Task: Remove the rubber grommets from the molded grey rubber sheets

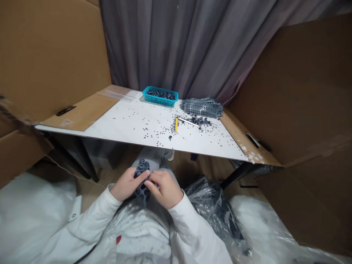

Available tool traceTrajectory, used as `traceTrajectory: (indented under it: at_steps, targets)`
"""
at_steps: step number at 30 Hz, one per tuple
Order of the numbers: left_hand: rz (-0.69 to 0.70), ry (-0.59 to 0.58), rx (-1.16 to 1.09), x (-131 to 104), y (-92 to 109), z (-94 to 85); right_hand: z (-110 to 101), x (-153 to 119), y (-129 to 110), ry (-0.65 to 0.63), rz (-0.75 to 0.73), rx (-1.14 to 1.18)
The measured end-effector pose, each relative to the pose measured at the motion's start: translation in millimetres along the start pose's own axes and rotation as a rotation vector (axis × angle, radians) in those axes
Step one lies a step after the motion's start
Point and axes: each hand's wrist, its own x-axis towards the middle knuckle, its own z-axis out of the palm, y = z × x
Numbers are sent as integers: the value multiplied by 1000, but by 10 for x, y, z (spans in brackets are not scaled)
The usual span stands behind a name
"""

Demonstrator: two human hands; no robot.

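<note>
Above my lap, in front of the table's near edge, I hold a dark grey sheet with round holes [142, 167], bent into a curve. My left hand [127, 184] is closed around its left side, thumb lying across the front. My right hand [165, 187] pinches at the sheet's right edge, with thumb and index finger close together. Whatever small piece may be between those right fingertips is hidden. The sheet's lower end hangs down between both wrists.
On the white table [126, 124] are a turquoise basket [161, 99] of small black pieces, a stack of holed grey sheets [202, 107], a loose black pile [200, 121], a yellow stick [176, 124], a silver-white stick [188, 122] and scattered dark dots. Clear plastic bags [211, 201] lie right of my legs.
</note>
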Motion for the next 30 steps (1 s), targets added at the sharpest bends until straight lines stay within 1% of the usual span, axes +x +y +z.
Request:
traceTrajectory:
  at_steps: [3,5,7,8,9,11,12,14,16,17,18,20,22,23,26,30]
  targets:
    - [82,25,154,16,29,29,-26,-4,-2,-36,50,-53]
    - [146,53,258,21,50,25,-48,3,13,-39,67,-3]
    - [193,69,287,28,66,23,-67,16,37,-36,55,111]
    - [197,71,248,33,72,31,-71,25,50,-42,36,197]
    - [177,81,151,41,77,46,-69,36,61,-45,12,300]
    - [89,143,-133,66,87,94,-46,69,79,-15,-33,531]
    - [43,188,-267,84,94,120,-27,90,85,34,-45,644]
    - [-14,271,-434,132,114,155,12,137,98,224,-34,873]
    - [-30,322,-478,185,139,159,39,179,117,424,13,1076]
    - [-42,357,-501,209,149,154,48,192,129,491,39,1143]
    - [-58,403,-524,228,155,149,54,200,142,522,57,1178]
    - [-85,503,-557,250,145,152,61,194,166,504,60,1141]
    - [-83,569,-557,247,107,173,53,165,176,466,38,982]
    - [-67,576,-540,238,83,185,39,146,172,448,30,867]
    - [14,532,-455,194,22,199,-38,92,126,391,-1,515]
    - [120,380,-331,128,44,159,-123,71,45,270,-51,253]
